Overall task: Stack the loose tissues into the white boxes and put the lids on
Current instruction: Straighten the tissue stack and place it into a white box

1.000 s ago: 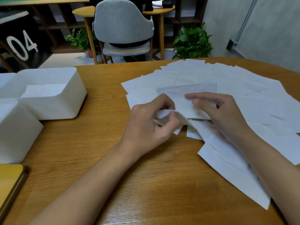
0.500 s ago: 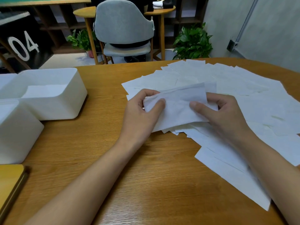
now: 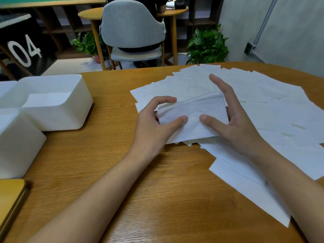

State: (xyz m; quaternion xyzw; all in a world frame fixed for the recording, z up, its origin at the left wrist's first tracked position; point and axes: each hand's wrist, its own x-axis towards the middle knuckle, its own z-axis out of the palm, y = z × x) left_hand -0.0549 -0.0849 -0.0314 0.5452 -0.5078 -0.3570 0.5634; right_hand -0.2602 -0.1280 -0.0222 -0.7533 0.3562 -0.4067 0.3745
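Head view, nearest first: two bare forearms reach out over the wooden table [image 3: 133, 204]. At the lower left corner lies a flat yellow-brown slab with a dark edge [image 3: 10, 195], probably one of the lids and not yet on any box.

Further out, the left hand [image 3: 154, 125] grips the left end of a small tissue bundle [image 3: 194, 111]. Its thumb lies on the near face and its forefinger curls over the far edge. The right hand [image 3: 235, 123] does not clasp the bundle. Its thumb presses the near face, and its straight, spread fingers stand against the right end, as if squaring the sheets. The bundle is raised a little on its far side, its near edge resting on the sheets below.

Around and beyond the hands, the loose tissues [image 3: 273, 102] lie fanned and overlapping across the right half of the table, many of them ungathered.

To the left, well apart from the hands, stands the near white box [image 3: 17, 144]; whether it holds anything cannot be told. Touching it behind is the open white box [image 3: 70, 113], with a low tissue stack [image 3: 47, 99] in its bottom and plenty of room above. A third white shape [image 3: 7, 86] shows at the far left edge.

Past the table are a grey chair [image 3: 131, 27] and two potted plants [image 3: 206, 44].

By my reckoning the task is early: one box is partly filled, most sheets remain, and no lid is fitted.
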